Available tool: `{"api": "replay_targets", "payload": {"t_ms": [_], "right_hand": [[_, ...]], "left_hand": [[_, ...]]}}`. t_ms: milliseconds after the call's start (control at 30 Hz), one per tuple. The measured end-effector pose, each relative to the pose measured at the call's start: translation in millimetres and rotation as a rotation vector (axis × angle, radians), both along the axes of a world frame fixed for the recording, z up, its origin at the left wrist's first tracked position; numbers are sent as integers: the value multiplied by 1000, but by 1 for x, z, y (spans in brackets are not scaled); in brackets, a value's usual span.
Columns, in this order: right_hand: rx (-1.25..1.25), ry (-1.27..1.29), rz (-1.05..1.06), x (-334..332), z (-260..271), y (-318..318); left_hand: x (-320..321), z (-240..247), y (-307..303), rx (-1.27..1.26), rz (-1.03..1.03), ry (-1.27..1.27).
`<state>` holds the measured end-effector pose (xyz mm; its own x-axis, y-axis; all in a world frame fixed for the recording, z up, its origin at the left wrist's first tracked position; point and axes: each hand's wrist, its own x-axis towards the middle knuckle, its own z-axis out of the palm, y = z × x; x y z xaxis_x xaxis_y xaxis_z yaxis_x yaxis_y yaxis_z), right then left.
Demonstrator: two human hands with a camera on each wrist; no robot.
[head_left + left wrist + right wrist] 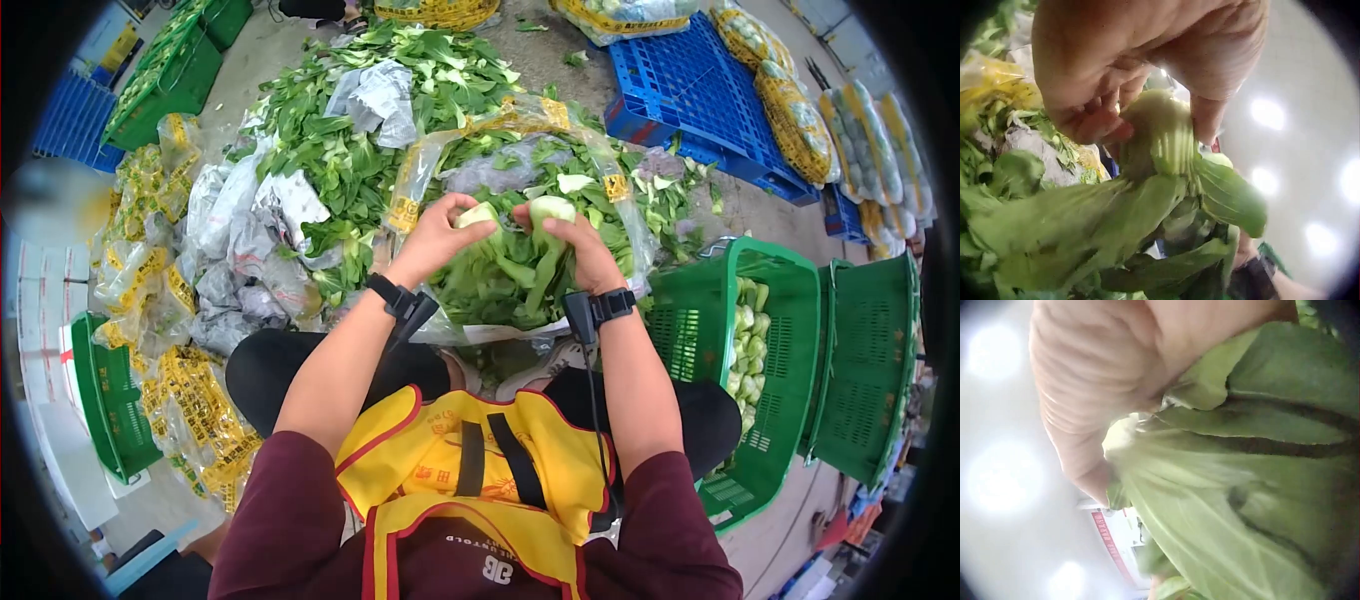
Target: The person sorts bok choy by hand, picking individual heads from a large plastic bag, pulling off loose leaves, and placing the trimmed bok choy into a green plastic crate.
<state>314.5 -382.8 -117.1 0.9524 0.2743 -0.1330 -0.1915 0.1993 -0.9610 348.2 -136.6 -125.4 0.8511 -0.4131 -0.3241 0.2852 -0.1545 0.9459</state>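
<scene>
Two bok choy in play here, one per hand. The left hand [437,238] has fingers and thumb curled round the pale butt of the left head [480,216], and the right hand [582,248] grips the right head [551,211] the same way. Both heads run roughly 12-to-6, butt at 12 in the fingertips and leaves hanging to 6 toward the lap. The butts sit just beside each other, left one at 9 of the right, over the open bag [408,205] of greens. The basket [790,290] is at 3, nearer the right hand. As for writing, the white logo [497,570] on the chest looks like "3B", but I'm not sure. The yellow print on the bags is too small to read.
</scene>
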Motion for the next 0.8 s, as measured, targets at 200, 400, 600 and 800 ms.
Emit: {"api": "replay_targets", "payload": {"t_ms": [200,400,600,800], "right_hand": [[262,218,37,-10,-1,18],[644,299,140,-12,-3,11],[647,334,97,-16,-23,18],[599,524,-30,-26,-39,15]], "left_hand": [[-29,9,-43,-613,146,143],[-37,19,-22,-377,68,-125],[-31,22,-20,-160,158,-63],[-28,28,-17,-236,12,-158]]}}
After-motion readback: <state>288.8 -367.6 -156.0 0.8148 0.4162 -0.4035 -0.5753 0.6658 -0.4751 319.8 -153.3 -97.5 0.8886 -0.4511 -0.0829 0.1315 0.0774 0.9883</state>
